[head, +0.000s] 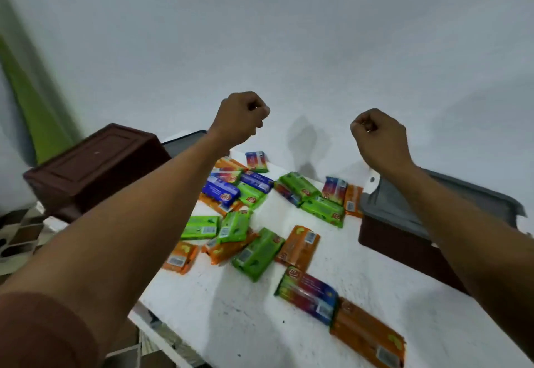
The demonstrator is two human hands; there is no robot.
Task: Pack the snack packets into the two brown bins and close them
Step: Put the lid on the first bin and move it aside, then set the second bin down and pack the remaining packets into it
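Above packets (pixel 257 253), left hand (pixel 241 117) and right hand (pixel 378 136) clench.

Two brown bins (pixel 95 165), two grey lids (pixel 387 197), six green packets (pixel 257 253), two blue (pixel 221 191), about seven orange (pixel 299 247), four multicoloured (pixel 307 294).

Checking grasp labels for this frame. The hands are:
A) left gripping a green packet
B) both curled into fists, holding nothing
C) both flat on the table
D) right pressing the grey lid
B: the left hand and right hand are raised as empty fists, well above the snack packets lying below.
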